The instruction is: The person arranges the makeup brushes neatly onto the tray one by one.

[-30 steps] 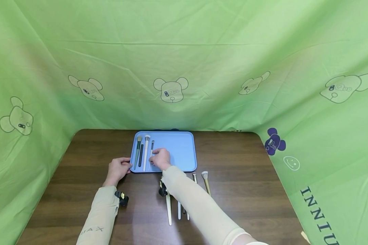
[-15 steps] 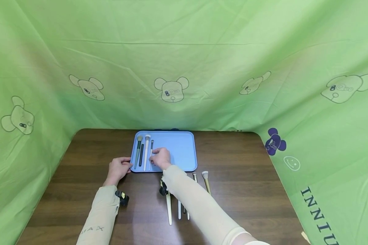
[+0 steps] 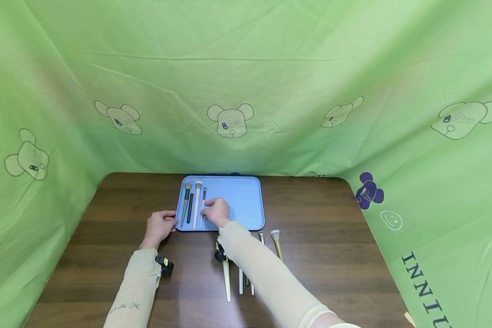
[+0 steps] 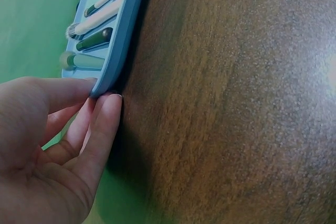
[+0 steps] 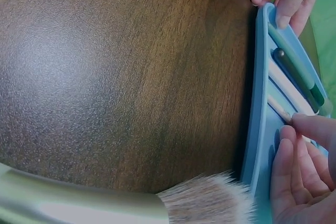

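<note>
Right hand (image 3: 217,212) pinches the thin brush (image 3: 204,197), just right of the thick white brush (image 3: 197,205) in the left half of the tray (image 3: 243,202), left hand (image 3: 159,226) pinches its near-left corner, thin brush probably light, stiff, slightly slick, soft-tipped, best held mid-handle.

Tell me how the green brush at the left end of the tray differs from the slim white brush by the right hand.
The green brush has a green handle; the slim white brush has a white one.
The green brush's head is broad and pale; the slim white brush's is small and darker.
The right hand pinches the slim white brush; the green brush is unheld.
Both heads point toward the far edge of the tray.
</note>
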`<state>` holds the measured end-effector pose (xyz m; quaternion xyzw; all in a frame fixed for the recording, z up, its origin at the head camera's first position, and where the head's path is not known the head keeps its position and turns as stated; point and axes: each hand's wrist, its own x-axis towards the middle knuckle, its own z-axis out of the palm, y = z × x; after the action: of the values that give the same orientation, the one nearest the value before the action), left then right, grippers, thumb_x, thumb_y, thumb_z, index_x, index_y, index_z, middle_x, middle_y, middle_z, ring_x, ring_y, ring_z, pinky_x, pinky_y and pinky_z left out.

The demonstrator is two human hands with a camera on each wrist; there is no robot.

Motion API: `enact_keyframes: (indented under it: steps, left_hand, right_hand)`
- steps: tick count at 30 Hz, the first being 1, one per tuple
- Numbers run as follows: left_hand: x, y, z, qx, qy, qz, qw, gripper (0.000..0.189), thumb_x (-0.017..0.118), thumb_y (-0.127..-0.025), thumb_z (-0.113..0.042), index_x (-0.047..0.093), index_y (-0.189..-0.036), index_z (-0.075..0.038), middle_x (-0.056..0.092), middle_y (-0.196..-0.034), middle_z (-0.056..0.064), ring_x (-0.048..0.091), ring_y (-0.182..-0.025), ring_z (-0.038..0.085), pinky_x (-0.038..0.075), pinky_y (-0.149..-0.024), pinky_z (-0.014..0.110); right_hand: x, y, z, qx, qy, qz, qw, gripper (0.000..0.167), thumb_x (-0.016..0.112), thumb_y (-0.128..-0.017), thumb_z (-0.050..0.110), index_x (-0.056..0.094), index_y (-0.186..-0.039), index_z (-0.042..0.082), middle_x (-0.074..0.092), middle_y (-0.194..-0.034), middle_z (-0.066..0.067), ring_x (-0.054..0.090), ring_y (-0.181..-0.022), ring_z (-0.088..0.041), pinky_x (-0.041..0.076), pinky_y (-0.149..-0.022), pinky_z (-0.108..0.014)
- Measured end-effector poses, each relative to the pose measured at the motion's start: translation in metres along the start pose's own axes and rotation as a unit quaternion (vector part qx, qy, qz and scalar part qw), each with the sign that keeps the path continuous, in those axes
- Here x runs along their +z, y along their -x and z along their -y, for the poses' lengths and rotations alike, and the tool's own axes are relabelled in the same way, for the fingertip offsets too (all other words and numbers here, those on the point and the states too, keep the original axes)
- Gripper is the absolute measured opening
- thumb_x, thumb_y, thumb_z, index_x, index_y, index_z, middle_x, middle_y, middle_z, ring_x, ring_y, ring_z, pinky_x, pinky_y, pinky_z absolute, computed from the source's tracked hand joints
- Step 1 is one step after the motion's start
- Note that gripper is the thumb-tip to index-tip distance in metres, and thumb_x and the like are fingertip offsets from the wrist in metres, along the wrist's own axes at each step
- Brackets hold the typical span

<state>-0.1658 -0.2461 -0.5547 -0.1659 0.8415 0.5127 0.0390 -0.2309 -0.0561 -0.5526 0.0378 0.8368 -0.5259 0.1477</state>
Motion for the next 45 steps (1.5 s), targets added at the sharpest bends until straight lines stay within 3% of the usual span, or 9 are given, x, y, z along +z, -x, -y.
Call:
enact_keyframes:
  steps: [8,18,25,33,45]
  left_hand:
    - [0.0012,0.0000,0.0008,0.004,0.002,-0.001,1.0000,0.033,0.067,-0.091,0.005,0.066,-0.123,0.013,0.073,-0.090,0.020,0.067,-0.061,0.013,0.057,-0.057,0.025]
    - [0.0001,-0.0009,0.0017,0.001,-0.004,-0.005,1.0000,0.033,0.067,-0.091,0.004,0.067,-0.123,0.011,0.073,-0.089,0.019,0.066,-0.060,0.012,0.056,-0.056,0.024]
    - [0.0003,-0.0009,0.0027,0.003,-0.004,-0.005,1.0000,0.034,0.067,-0.090,0.003,0.066,-0.123,0.013,0.073,-0.087,0.018,0.066,-0.060,0.012,0.056,-0.055,0.024]
    - [0.0008,-0.0001,0.0007,-0.005,-0.005,-0.006,1.0000,0.033,0.067,-0.092,0.002,0.067,-0.124,0.010,0.073,-0.091,0.020,0.066,-0.061,0.012,0.056,-0.057,0.024]
    - [0.0004,0.0005,0.0008,0.002,-0.003,-0.005,1.0000,0.033,0.067,-0.091,0.004,0.066,-0.123,0.012,0.073,-0.091,0.021,0.066,-0.062,0.012,0.057,-0.057,0.024]
  right_hand:
    - [-0.0009,-0.0002,0.0003,-0.002,0.018,0.002,0.9998,0.025,0.083,-0.085,0.006,0.077,-0.109,0.004,0.073,-0.084,-0.001,0.071,-0.066,-0.016,0.056,-0.061,-0.027]
    - [0.0004,-0.0011,0.0003,-0.001,0.028,0.009,0.9996,0.027,0.082,-0.086,0.009,0.076,-0.112,0.006,0.070,-0.074,0.002,0.068,-0.062,-0.013,0.055,-0.060,-0.027]
    - [-0.0014,0.0025,0.0024,-0.008,0.027,0.008,0.9996,0.028,0.082,-0.086,0.008,0.076,-0.113,0.004,0.072,-0.081,0.001,0.070,-0.066,-0.015,0.056,-0.063,-0.027]
    - [0.0007,0.0044,0.0038,-0.013,0.057,0.005,0.9983,0.027,0.083,-0.085,0.007,0.077,-0.111,0.006,0.071,-0.075,0.002,0.066,-0.060,-0.010,0.055,-0.062,-0.025]
    - [0.0008,0.0067,0.0073,-0.027,0.061,0.008,0.9978,0.030,0.082,-0.086,0.008,0.076,-0.115,0.004,0.072,-0.075,0.001,0.067,-0.060,-0.010,0.055,-0.060,-0.024]
